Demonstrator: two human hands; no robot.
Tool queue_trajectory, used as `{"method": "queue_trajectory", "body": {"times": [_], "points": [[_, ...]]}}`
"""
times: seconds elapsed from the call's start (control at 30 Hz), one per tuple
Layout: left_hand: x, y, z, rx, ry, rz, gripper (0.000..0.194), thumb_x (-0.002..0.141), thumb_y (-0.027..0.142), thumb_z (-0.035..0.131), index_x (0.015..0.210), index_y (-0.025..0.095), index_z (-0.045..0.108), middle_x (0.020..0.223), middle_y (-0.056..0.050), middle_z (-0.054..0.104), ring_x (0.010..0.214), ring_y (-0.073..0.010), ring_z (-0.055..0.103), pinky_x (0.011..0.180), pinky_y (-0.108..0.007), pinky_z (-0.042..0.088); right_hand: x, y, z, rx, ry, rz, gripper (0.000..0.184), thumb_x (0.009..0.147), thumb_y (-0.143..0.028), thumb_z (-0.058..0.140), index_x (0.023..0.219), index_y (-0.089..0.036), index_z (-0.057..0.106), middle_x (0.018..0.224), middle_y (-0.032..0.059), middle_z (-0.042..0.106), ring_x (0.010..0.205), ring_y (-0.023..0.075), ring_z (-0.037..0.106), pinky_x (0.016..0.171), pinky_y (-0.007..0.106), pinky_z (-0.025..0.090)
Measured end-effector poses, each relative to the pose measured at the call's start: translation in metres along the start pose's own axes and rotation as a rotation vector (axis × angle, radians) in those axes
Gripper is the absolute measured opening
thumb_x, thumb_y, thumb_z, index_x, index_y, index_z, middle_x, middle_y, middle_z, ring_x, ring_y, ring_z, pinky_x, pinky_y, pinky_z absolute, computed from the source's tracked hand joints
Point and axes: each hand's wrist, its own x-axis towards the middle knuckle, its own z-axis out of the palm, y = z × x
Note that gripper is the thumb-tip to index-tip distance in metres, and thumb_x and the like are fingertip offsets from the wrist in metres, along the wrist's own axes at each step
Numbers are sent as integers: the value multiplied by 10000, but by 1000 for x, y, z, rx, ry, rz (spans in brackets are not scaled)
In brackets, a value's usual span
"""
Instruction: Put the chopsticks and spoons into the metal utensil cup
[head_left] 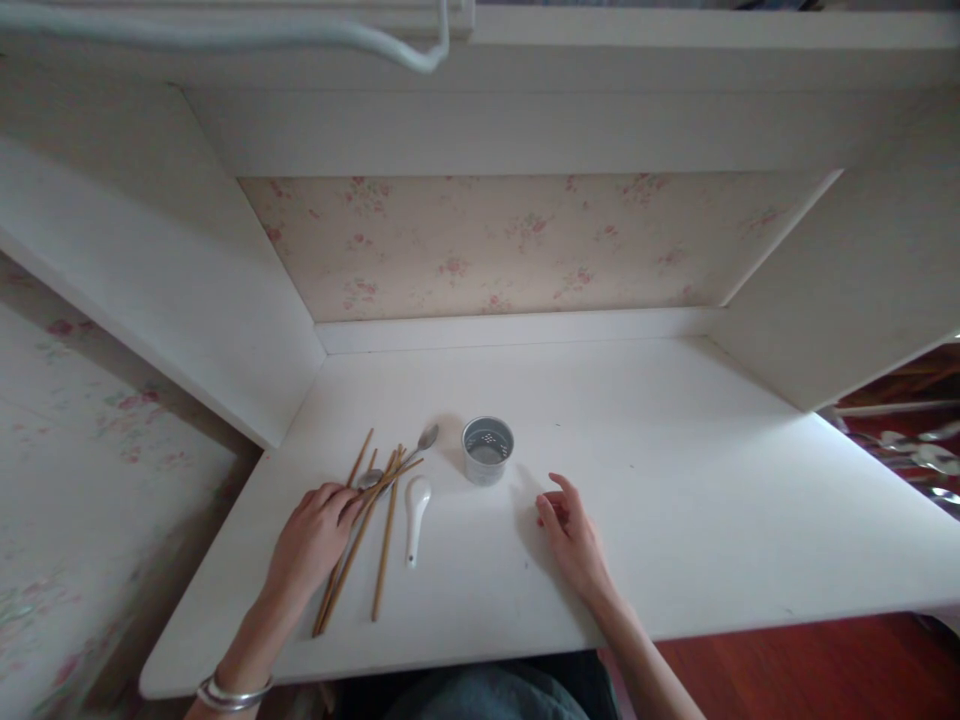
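Note:
My left hand [319, 535] lies over the left side of a loose pile of wooden chopsticks [386, 550] and metal spoons [428, 437]. Its fingers are bent and close together at the pile. What sits between the fingertips is hidden. Just right of the pile, a white soup spoon [416, 515] rests with its bowl pointing away from me. A small round metal cup [487, 452] with holes in its bottom stands upright farther back. My right hand [568, 530] hovers or rests to the right of the cup, fingers loosely curled and apart, holding nothing.
Everything lies on a white desk [675, 500] with side panels [225, 300] left and right and a shelf [525, 60] overhead. A white cable or bar [300, 35] crosses the top left. The desk's front edge is close to my body.

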Motion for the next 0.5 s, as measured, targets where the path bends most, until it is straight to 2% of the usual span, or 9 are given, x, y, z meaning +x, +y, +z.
{"method": "queue_trajectory", "body": {"times": [0.13, 0.27, 0.37, 0.5], "points": [[5, 0, -6, -44, 52, 9, 297, 938, 365, 431, 962, 188, 669, 937, -80, 670, 880, -237, 621, 873, -385, 473, 1, 0, 1, 23, -6, 2, 431, 923, -470, 424, 1279, -227, 427, 930, 53, 675, 720, 176, 647, 636, 283, 508], [17, 10, -28, -160, 164, 11, 290, 932, 384, 449, 991, 187, 654, 966, -79, 669, 915, -221, 627, 888, -350, 472, 0, 1, 1, 39, -5, -5, 430, 928, -458, 425, 1292, -230, 409, 931, 49, 669, 705, 169, 642, 630, 278, 504], [35, 30, -55, -267, 246, -30, 299, 925, 404, 461, 1012, 185, 645, 1000, -72, 675, 914, -200, 639, 874, -319, 486, 0, 2, 1, 50, -14, -9, 439, 931, -460, 421, 1303, -228, 392, 926, 48, 664, 684, 167, 638, 611, 276, 499], [68, 68, -91, -471, 283, -98, 295, 905, 429, 498, 1018, 198, 644, 998, -44, 690, 874, -173, 654, 813, -278, 513, 0, 2, 1, 57, 5, -18, 464, 928, -469, 425, 1318, -224, 372, 941, 49, 659, 666, 160, 634, 603, 276, 500]]}}
